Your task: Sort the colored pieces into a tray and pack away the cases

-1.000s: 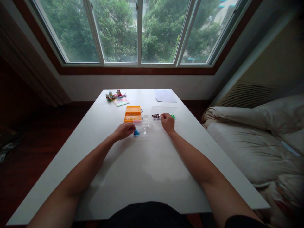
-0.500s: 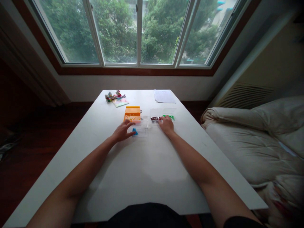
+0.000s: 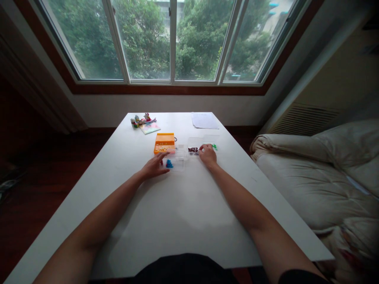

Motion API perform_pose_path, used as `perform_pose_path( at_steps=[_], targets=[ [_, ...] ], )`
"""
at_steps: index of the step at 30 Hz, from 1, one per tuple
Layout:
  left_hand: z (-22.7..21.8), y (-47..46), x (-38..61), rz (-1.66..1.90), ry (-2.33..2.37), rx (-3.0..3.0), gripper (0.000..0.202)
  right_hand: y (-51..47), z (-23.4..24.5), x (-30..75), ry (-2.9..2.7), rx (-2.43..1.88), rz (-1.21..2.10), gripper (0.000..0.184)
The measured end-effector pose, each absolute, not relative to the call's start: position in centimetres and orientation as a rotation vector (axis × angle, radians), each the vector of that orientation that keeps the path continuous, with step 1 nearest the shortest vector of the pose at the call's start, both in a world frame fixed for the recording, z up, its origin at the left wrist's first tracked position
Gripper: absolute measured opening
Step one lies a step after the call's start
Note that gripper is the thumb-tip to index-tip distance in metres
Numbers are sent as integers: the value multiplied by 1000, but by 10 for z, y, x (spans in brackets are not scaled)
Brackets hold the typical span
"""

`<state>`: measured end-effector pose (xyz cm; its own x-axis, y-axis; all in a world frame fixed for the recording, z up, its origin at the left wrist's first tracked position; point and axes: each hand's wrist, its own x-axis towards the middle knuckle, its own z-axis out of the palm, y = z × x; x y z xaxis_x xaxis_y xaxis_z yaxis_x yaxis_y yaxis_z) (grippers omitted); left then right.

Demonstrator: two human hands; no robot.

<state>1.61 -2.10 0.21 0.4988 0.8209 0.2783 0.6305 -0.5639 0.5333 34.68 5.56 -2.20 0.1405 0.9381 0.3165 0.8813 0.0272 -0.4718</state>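
My left hand (image 3: pixel 154 166) straddles the left end of a clear plastic box (image 3: pixel 179 165), thumb along the near side and fingers on the far side. Small blue pieces (image 3: pixel 169 164) lie inside it by my fingers. My right hand (image 3: pixel 208 155) is at a second clear box (image 3: pixel 193 140), its fingers curled together over the compartments. Dark brown pieces (image 3: pixel 193 150) show left of those fingertips, green pieces (image 3: pixel 214 147) to their right. What the right fingertips hold, if anything, is hidden. Behind my left hand stands an opened orange case (image 3: pixel 165 138) with small pale pieces in its lower half.
At the white table's (image 3: pixel 189 221) far left are several small colourful figures (image 3: pixel 143 120) beside a pastel card or booklet (image 3: pixel 150 127). White paper sheets (image 3: pixel 205 120) lie at the far right. A pale sofa (image 3: pixel 310 177) flanks the table; a window (image 3: pixel 174 39) is ahead.
The left clear box with the blue pieces has shifted slightly right, my left hand now closer around its end. My right hand has moved slightly right, covering more of the green pieces.
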Motion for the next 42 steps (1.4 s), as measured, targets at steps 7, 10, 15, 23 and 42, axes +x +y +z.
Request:
perform_pose_path(
  at_steps=[7,10,15,23,42],
  targets=[
    [-2,-20,20,798,1084,2361,77,60,-22,350,-1722,-1859,152,11],
    [-6,-19,25,793,1066,2369,79,62,-24,351,-1674,-1803,94,13],
    [-7,-20,30,774,1088,2383,75,60,-24,352,-1630,-1823,56,19],
    [-13,-18,27,790,1106,2379,76,56,-18,354,-1660,-1986,76,14],
    [-14,-18,26,782,1152,2373,76,63,-18,361,-1714,-1916,334,15]
  ],
)
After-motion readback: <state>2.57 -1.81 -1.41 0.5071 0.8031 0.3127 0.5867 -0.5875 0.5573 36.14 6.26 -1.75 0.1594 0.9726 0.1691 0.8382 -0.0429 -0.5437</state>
